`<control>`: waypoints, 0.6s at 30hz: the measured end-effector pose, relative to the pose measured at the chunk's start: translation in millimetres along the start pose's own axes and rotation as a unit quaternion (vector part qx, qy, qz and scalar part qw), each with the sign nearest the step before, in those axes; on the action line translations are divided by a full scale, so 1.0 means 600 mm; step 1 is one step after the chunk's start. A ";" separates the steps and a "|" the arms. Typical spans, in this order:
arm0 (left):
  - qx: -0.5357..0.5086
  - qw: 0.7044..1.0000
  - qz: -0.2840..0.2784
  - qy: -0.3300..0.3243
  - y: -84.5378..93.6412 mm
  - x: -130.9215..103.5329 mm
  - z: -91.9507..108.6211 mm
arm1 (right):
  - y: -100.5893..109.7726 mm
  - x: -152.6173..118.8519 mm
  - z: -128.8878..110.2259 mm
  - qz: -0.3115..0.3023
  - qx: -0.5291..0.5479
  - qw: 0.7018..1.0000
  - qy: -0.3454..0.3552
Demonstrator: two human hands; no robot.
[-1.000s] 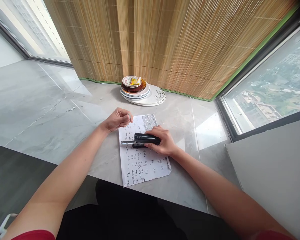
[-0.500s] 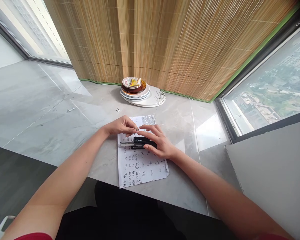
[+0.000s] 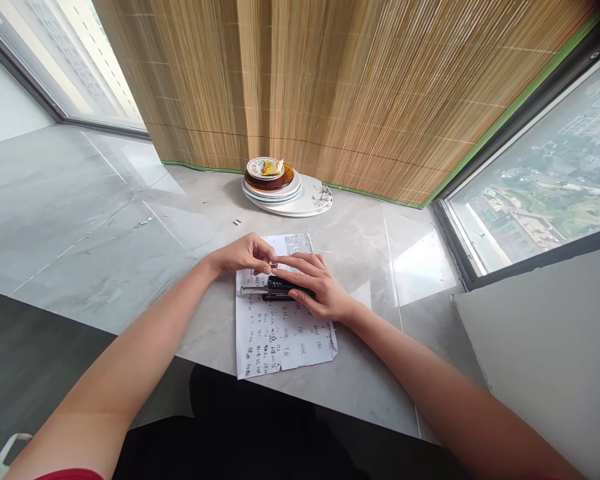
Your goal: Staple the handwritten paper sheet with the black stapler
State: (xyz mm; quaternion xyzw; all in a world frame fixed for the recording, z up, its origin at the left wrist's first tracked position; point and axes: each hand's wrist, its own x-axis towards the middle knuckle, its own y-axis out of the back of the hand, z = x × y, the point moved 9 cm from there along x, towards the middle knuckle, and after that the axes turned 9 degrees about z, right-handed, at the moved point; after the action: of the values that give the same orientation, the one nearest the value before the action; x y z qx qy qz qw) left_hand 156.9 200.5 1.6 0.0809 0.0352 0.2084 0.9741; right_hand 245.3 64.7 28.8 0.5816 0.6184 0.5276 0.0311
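I've got the left hand [image 3: 247,255] pinched narrow on a small grey strip [image 3: 273,265] (staples, probably). Right hand [image 3: 326,287] spread over the stapler [image 3: 279,284], fingertips at the strip; can't tell if it's gripping. Stapler lies on the written sheet [image 3: 293,350], metal rail [image 3: 253,291] pointing left. My call: pinch lightly so the strip doesn't snap, square it with the right fingertips, don't press on the stapler.

I see a short red sleeve [image 3: 70,475] well behind the left fingers [image 3: 265,251], bare forearms [image 3: 145,347] between, and black legwear [image 3: 240,427] nearer them.
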 end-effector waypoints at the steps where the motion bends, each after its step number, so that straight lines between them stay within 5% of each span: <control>1: -0.001 1.000 -0.001 0.002 -0.001 0.000 0.000 | 0.001 0.000 -0.001 0.002 0.005 1.000 0.002; 11: 0.008 1.000 -0.019 -0.008 -0.008 0.000 0.000 | 0.002 -0.003 -0.002 0.016 -0.009 1.000 0.006; 15: 0.003 0.995 0.078 -0.061 0.029 0.002 0.013 | 0.026 -0.001 0.017 0.106 -0.005 0.993 -0.057; 18: 0.025 0.966 0.238 -0.098 0.094 -0.002 0.014 | 0.058 -0.008 0.050 0.196 -0.018 0.971 -0.136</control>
State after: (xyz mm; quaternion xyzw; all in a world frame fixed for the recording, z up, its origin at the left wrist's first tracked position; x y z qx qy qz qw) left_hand 134.1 249.4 19.4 0.1318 -0.0758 0.4240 0.8928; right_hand 290.0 71.7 36.7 0.7571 0.4724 0.4508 0.0213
